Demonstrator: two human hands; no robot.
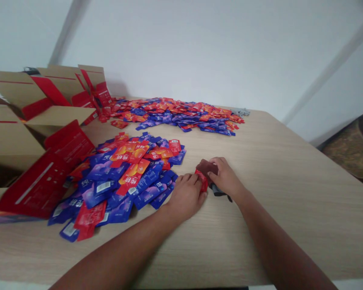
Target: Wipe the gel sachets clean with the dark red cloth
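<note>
My left hand (188,196) is closed on the near side of a small red packet (203,181), fingers curled over its edge. My right hand (226,177) pinches a flat dark brown piece (206,169) between thumb and fingers, touching the packet; whether it is cloth or a wrapper I cannot tell. Under the right hand lies a dark grey strip-like thing (218,191), partly hidden by the fingers. Left of my left hand spreads a loose heap of blue and red-orange packets (124,173), some printed with white characters and barcodes.
A long pile of similar packets (181,114) runs along the table's far edge by the white wall, with crumpled grey bits (241,112) at its right end. Open cardboard boxes (10,139) with red flaps stand at the left. The wooden table (293,193) extends to the right.
</note>
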